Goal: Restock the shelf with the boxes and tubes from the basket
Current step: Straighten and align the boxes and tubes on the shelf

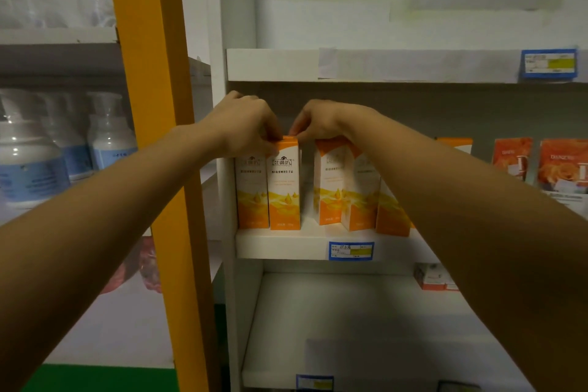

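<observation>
Orange-and-white boxes being squared up on the middle shelf (286,243).
Nearest, both forearms reach in; the left hand (245,124) and right hand (318,121) each pinch a top corner of the second box (284,181), both grips closed on it, standing upright beside the leftmost box (251,191). To do this well, I'd press it flush against that neighbour, face forward, base level with the shelf edge. Count: five such boxes clearly visible, a sixth half hidden behind the right arm; farther right, two red packets (537,162). No basket or tubes show.
</observation>
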A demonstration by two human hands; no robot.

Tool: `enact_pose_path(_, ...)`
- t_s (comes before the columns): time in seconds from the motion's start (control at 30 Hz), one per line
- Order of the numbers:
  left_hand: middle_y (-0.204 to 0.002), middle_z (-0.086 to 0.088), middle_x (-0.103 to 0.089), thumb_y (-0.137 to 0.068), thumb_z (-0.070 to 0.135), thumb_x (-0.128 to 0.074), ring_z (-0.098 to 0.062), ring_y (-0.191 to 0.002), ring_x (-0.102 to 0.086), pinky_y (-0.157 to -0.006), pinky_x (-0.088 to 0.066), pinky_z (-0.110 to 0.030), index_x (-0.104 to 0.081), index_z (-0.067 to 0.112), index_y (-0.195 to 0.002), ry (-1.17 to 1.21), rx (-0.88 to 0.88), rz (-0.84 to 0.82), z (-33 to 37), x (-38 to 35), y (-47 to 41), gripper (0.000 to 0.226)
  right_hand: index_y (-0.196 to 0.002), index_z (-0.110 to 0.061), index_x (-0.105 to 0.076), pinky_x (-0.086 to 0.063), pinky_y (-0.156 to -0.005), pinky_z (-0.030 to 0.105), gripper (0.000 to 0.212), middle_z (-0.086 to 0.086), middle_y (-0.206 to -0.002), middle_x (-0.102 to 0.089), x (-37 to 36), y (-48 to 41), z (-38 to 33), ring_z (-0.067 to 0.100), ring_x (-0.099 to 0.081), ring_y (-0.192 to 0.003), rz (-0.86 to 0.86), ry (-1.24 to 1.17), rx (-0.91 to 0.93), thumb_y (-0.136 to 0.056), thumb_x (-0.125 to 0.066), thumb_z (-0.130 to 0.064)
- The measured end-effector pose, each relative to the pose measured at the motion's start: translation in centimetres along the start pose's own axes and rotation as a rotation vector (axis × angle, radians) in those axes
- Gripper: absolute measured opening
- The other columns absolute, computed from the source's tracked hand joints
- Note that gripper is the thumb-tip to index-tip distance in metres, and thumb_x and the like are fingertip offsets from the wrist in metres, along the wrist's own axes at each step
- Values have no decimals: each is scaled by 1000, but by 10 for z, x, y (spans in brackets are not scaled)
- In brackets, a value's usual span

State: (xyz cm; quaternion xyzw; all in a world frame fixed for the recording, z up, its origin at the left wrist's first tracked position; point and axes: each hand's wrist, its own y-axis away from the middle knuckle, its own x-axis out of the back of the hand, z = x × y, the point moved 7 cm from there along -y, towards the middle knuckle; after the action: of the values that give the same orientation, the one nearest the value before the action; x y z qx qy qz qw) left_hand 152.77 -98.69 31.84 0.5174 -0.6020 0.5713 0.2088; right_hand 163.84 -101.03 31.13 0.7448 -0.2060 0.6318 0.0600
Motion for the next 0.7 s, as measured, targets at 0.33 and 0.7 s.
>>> enact_pose_path(0.33,-109,-2,-66,-84,44,-57,-19,-105,-54,-95,-33,-34,-65,19,-111,-47,61,-53,4,-2,-7,38,-139,-23,-40,-46,-90,37,48,3,-130,-53,17,26,23,21,-54,-107,-21,-91,-65,-93,-48,-36)
enact_pose_path(0.7,-118,-6,-65,-84,47,-55,-23,-108,-59,-95,-41,-35,-56,17,-123,-9,68,-181,15,-20,-17,50,-132,-19,-50,-43,-99,35,42,2,-128,-58,38,64,75,17,-56,-108,58,-33,-78,-93,-48,-35)
